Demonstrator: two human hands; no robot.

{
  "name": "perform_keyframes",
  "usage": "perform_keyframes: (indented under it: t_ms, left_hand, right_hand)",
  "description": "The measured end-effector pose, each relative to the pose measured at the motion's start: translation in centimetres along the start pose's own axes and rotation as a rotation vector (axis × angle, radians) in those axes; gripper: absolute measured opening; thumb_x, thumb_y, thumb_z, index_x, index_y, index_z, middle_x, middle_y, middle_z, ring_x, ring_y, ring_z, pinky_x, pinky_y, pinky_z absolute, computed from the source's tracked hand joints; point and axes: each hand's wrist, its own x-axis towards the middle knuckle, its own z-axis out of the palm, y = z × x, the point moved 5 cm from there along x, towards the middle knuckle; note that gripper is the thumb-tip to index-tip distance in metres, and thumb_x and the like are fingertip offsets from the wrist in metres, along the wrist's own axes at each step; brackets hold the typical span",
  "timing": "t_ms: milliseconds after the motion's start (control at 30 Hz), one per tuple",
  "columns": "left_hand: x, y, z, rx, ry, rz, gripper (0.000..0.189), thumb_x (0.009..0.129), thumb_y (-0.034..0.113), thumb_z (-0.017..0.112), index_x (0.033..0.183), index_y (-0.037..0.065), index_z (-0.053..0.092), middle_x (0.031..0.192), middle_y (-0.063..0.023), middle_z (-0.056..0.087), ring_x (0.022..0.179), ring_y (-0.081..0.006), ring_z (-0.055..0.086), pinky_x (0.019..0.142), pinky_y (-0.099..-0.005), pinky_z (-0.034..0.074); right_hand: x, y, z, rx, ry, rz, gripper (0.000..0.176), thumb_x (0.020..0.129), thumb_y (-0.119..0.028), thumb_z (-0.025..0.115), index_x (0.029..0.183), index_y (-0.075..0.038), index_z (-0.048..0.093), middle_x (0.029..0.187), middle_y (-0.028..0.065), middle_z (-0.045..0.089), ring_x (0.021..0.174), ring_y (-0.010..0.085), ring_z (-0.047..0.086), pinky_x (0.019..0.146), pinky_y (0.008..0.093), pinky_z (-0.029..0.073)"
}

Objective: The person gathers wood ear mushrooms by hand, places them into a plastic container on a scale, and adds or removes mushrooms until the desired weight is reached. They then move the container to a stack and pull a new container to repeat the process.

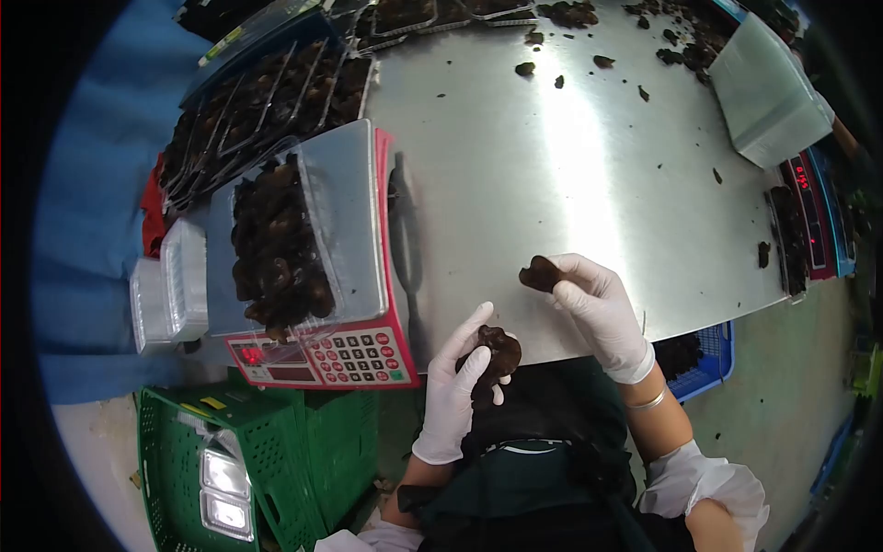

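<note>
My left hand (460, 382), in a white glove, grips a dark brown wood ear mushroom (499, 353) between thumb and fingers near the table's front edge. In my gloved right hand (600, 308) a smaller piece of wood ear mushroom (540, 273) is pinched at the fingertips, above the steel table (469, 202). To the left, a clear plastic tray (317, 207) heaped with wood ear mushrooms (276, 241) rests on the pan of a red digital scale (354, 357). Neither hand touches the scale or tray.
Filled trays (262, 101) are stacked at the back left, beside empty clear trays (184, 281). Loose mushroom pieces (567, 13) lie at the back. A translucent bin (773, 92) and second scale (809, 216) stand right. Below are a green crate (276, 460) and blue basket (713, 363).
</note>
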Motion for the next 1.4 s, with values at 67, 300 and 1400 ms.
perform_keyframes:
  t_ms: [67, 300, 1400]
  left_hand:
    - [0.2, -0.2, 0.4, 0.014, -0.017, -0.007, 0.052, 0.099, 0.022, 0.058, 0.146, 0.004, 0.044, 0.107, -0.0140, 0.066, 0.075, -0.0117, 0.063, 0.049, -0.0193, 0.050]
    - [0.8, -0.3, 0.8, -0.172, -0.077, 0.016, 0.053, 0.105, 0.043, 0.045, 0.142, 0.004, 0.048, 0.115, -0.0076, 0.061, 0.084, -0.0118, 0.062, 0.059, -0.0232, 0.054]
    - [5.4, 29.2, -12.5, 0.990, -0.207, 0.568, 0.049, 0.106, 0.023, 0.032, 0.148, -0.001, 0.042, 0.146, -0.0119, 0.053, 0.137, -0.0234, 0.047, 0.118, -0.0353, 0.029]
  right_hand:
    - [-0.8, -0.6, 0.3, 0.025, -0.029, -0.001, 0.033, 0.097, -0.022, 0.066, 0.122, -0.001, 0.065, 0.109, 0.0028, 0.068, 0.104, 0.0099, 0.060, 0.095, 0.0263, 0.046]
    - [-2.1, -1.7, 3.0, -0.562, -0.141, -0.361, 0.028, 0.086, -0.015, 0.074, 0.112, -0.007, 0.069, 0.100, 0.0039, 0.066, 0.096, 0.0192, 0.059, 0.089, 0.0330, 0.045]
    - [-5.9, 0.2, -3.3, -0.602, 0.241, -0.328, 0.023, 0.101, -0.021, 0.057, 0.104, 0.001, 0.063, 0.099, 0.0085, 0.063, 0.096, 0.0174, 0.059, 0.091, 0.0313, 0.047]
